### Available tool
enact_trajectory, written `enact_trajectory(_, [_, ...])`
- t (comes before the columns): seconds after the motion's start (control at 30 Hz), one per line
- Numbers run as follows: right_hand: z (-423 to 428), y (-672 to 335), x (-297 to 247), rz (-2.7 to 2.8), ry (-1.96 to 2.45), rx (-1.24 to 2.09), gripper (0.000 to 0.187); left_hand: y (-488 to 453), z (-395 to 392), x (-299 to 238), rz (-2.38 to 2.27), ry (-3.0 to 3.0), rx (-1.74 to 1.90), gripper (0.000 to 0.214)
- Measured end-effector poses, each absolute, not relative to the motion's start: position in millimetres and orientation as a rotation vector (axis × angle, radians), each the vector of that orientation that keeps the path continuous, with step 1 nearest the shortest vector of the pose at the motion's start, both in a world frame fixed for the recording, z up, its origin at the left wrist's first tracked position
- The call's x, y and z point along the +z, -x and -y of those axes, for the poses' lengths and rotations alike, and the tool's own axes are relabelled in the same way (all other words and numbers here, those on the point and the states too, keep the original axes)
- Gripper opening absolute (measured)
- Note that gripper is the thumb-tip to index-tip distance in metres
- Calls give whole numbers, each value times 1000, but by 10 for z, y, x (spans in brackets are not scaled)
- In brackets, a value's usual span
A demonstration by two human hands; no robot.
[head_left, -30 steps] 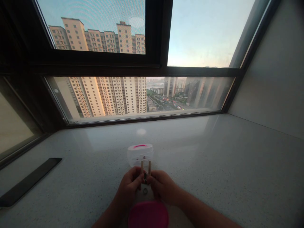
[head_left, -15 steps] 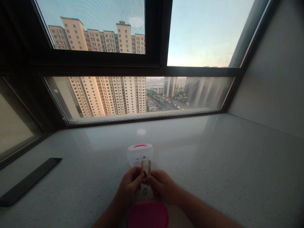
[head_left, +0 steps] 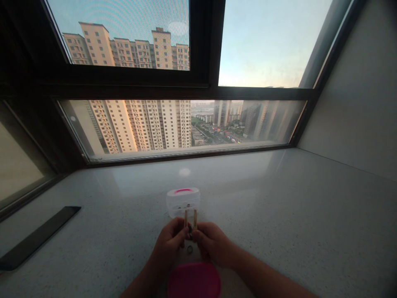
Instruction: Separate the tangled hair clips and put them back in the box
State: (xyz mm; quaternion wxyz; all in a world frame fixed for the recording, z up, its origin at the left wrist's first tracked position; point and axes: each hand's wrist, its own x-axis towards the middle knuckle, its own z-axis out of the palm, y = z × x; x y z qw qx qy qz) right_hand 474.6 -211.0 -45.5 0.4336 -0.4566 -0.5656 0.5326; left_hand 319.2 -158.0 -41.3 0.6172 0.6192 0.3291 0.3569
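Note:
My left hand [head_left: 170,240] is closed, its thumb and fingers pinching a narrow light wooden stick [head_left: 185,218] that stands upright. A matching wooden stick [head_left: 195,218] is pinched in my right hand [head_left: 214,244], also closed. The two sticks run side by side with a small gap. Between them, at the fingertips, is a small dark piece [head_left: 190,230] whose kind I cannot make out. Just below the hands a small dark ring [head_left: 190,249] lies on the counter. The sticks' lower ends are hidden by my fingers.
Beyond my hands stands a clear plastic box [head_left: 182,200] with a pink handle and a few small dark bits in it. A pink lid or container [head_left: 194,281] is close to me. A long dark flat object [head_left: 40,238] lies at left. Windows [head_left: 186,128] border the speckled counter [head_left: 279,207].

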Motion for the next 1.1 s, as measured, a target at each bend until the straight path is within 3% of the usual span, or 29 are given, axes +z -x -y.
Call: enact_trajectory(1.1, [2112, -4751, -481, 1389, 1096, 1341, 38, -3193, 1606, -386, -766, -1421, 809, 23])
